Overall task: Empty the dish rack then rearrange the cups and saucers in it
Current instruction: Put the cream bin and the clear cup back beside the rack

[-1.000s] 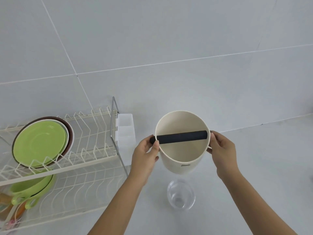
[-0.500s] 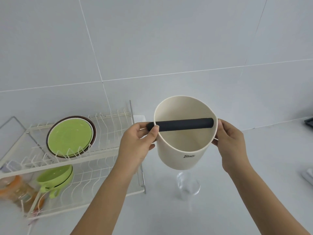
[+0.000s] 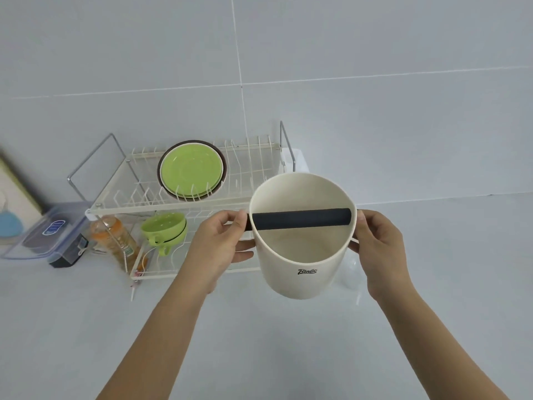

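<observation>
Grey counter [image 3: 288, 342] lies under your hands. Your left hand [image 3: 222, 246] and right hand [image 3: 380, 249] squeeze the cream tub [image 3: 302, 272] between them, so it stays level. Green saucers [image 3: 191, 168] wait in the dish rack [image 3: 127, 203] beyond your left hand.

A white two-tier wire dish rack [image 3: 121, 207] stands left of centre; green saucers [image 3: 191, 169] stand upright on edge in its upper tier, and stacked green cups [image 3: 163, 230] sit tilted on the lower tier beneath them

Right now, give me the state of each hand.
Left hand: grips the cream container at the bar's end.
Right hand: grips the container's other side.
</observation>
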